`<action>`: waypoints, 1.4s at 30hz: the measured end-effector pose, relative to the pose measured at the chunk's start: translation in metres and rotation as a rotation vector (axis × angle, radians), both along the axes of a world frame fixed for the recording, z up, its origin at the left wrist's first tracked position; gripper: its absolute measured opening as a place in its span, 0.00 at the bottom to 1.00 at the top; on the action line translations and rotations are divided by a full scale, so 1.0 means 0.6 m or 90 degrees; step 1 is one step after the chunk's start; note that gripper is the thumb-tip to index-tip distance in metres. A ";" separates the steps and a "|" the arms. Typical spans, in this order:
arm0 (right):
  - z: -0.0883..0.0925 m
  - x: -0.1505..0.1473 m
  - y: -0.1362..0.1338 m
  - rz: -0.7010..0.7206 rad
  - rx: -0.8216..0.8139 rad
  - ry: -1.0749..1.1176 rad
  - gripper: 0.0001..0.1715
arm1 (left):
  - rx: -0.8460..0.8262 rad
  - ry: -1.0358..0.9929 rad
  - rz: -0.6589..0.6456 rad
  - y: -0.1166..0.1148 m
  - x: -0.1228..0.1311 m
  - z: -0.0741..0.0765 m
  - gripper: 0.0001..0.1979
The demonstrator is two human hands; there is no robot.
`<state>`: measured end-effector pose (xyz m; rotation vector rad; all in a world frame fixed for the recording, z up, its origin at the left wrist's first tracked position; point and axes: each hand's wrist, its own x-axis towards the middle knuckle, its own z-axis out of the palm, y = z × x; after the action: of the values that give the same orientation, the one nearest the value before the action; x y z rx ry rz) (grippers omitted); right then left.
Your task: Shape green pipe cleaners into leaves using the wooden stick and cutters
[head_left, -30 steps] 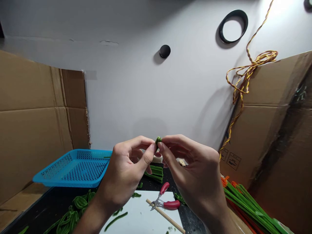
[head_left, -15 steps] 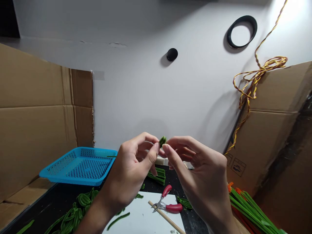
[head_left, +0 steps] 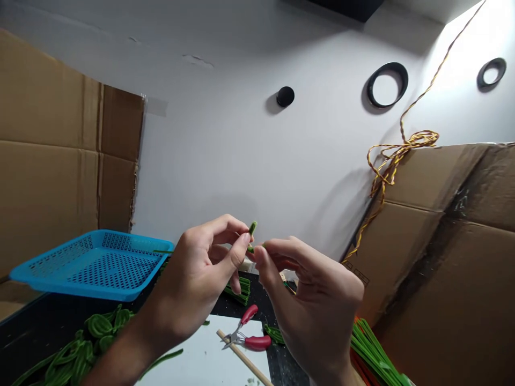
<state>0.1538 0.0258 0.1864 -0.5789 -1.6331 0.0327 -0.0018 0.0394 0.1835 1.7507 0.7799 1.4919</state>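
Note:
My left hand (head_left: pixel 201 273) pinches a short green pipe cleaner (head_left: pixel 253 227) between thumb and index finger, and one fuzzy end sticks up above the fingertips. Close beside it, my right hand (head_left: pixel 317 295) pinches another part of the green piece with thumb and forefinger. Whether both parts are one bent piece, I cannot tell. Below the hands, red-handled cutting pliers (head_left: pixel 257 342) lie with jaws apart over a wooden stick (head_left: pixel 247 360) on a white sheet (head_left: pixel 205 370). A loose green strip (head_left: pixel 164 359) rests on the sheet near my left wrist.
A blue perforated basket (head_left: pixel 76 290) stands at the left, near looped green pipe cleaner shapes (head_left: pixel 98 326). Green stems (head_left: pixel 243 292) lie behind my hands, and a longer bundle (head_left: pixel 374 351) is at the right. Cardboard (head_left: pixel 48 107) flanks the left; a cardboard box (head_left: pixel 426 246) the right.
The view has tilted and shifted right. The right fingers have moved slightly lower than the left ones, and more of the green piece now shows above the left fingertips.

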 end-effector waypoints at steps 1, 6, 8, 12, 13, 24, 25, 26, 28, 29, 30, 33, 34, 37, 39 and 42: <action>-0.001 0.000 0.000 0.010 0.008 -0.008 0.08 | -0.006 -0.011 0.003 0.001 -0.001 0.001 0.07; -0.003 0.002 0.000 0.014 0.019 0.000 0.09 | -0.047 -0.028 -0.034 0.005 -0.010 0.005 0.05; -0.003 0.003 0.000 0.015 0.018 0.009 0.09 | -0.058 -0.025 -0.065 0.006 -0.014 0.005 0.05; -0.003 0.006 0.004 0.019 0.029 -0.001 0.10 | -0.065 -0.028 -0.102 0.008 -0.021 0.006 0.04; -0.003 0.007 0.005 0.021 0.031 -0.002 0.11 | -0.066 -0.031 -0.105 0.008 -0.023 0.006 0.04; -0.006 0.013 0.008 0.053 0.077 -0.061 0.18 | -0.085 -0.131 -0.220 0.012 -0.037 0.016 0.11; -0.007 0.011 0.008 0.046 0.083 -0.060 0.17 | -0.089 -0.140 -0.239 0.012 -0.037 0.016 0.12; -0.008 0.010 0.008 0.041 0.089 -0.057 0.17 | -0.094 -0.150 -0.262 0.011 -0.037 0.016 0.13; -0.010 0.008 0.009 0.038 0.089 -0.049 0.17 | -0.114 -0.165 -0.300 0.010 -0.037 0.016 0.14; -0.010 0.008 0.011 0.039 0.089 -0.044 0.17 | -0.127 -0.169 -0.311 0.010 -0.038 0.016 0.14; -0.011 0.007 0.012 0.040 0.089 -0.038 0.17 | -0.141 -0.169 -0.320 0.009 -0.038 0.017 0.14; -0.010 0.007 0.013 0.046 0.091 -0.024 0.16 | -0.196 -0.174 -0.384 0.010 -0.040 0.018 0.14; -0.009 0.006 0.013 0.053 0.087 -0.027 0.16 | -0.217 -0.181 -0.414 0.011 -0.041 0.019 0.14; -0.006 0.006 0.009 0.093 0.045 -0.065 0.15 | -0.252 -0.200 -0.459 0.014 -0.043 0.018 0.15; -0.003 0.005 0.006 0.118 0.017 -0.077 0.15 | -0.247 -0.199 -0.448 0.015 -0.044 0.017 0.15; 0.000 0.006 0.002 0.121 0.003 -0.065 0.19 | -0.241 -0.196 -0.406 0.012 -0.046 0.017 0.15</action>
<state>0.1572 0.0271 0.1863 -0.4254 -1.7829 0.1409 -0.0292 0.0466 0.1937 1.2726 0.2733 1.0534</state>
